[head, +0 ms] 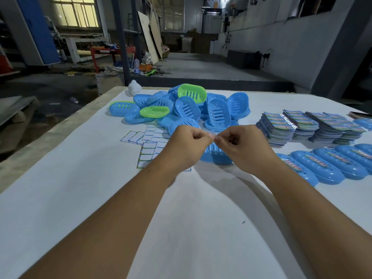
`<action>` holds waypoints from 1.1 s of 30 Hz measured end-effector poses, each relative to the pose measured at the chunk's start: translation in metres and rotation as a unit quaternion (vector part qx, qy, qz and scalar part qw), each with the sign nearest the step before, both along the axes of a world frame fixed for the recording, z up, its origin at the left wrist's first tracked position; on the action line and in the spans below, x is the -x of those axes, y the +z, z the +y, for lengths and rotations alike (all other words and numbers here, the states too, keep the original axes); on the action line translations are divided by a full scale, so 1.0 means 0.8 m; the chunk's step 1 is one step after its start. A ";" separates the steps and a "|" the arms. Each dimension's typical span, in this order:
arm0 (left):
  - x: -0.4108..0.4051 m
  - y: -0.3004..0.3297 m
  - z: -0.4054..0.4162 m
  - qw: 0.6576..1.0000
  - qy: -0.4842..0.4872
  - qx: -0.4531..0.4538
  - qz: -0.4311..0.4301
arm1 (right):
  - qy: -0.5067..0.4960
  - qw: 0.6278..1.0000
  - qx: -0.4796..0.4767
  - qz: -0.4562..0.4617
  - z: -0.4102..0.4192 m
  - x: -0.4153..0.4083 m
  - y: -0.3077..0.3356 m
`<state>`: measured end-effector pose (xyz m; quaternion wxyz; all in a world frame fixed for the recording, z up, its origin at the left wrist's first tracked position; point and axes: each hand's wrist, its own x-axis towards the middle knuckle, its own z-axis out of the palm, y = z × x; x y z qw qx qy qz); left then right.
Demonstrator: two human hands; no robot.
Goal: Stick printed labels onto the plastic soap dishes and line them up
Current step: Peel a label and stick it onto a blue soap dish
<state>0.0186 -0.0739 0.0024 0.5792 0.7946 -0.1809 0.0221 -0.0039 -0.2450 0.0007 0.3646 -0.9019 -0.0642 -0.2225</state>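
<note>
On the white table (80, 198), our left hand (186, 147) and right hand (243, 148) pinch something small, likely a label, over the blue dish (216, 157) at twelve o'clock; we should peel slowly.
</note>
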 end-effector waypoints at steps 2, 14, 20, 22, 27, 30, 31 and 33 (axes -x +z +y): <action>0.001 0.001 0.000 1.000 -0.007 -0.005 -0.001 | 0.005 1.000 0.003 0.004 -0.001 0.000 0.001; -0.006 0.006 0.000 0.997 0.030 0.063 0.041 | 0.004 0.987 -0.139 0.079 -0.008 -0.001 0.009; -0.013 -0.002 -0.001 0.996 0.052 0.039 0.053 | -0.023 0.983 -0.159 0.083 -0.013 -0.004 0.010; -0.017 -0.007 -0.003 0.997 0.056 0.027 0.043 | -0.035 0.983 -0.156 0.091 -0.016 -0.006 0.008; -0.024 -0.016 -0.013 0.996 0.073 -0.012 0.043 | -0.101 0.992 -0.040 0.070 -0.022 -0.009 0.001; -0.029 -0.020 -0.017 0.995 0.088 -0.040 0.033 | -0.097 0.993 -0.019 0.058 -0.022 -0.010 0.000; -0.031 -0.020 -0.017 0.995 0.090 -0.043 0.028 | -0.090 0.994 -0.025 0.055 -0.022 -0.010 0.000; -0.033 -0.021 -0.016 0.995 0.090 -0.039 0.017 | -0.080 0.995 -0.040 0.053 -0.020 -0.010 0.001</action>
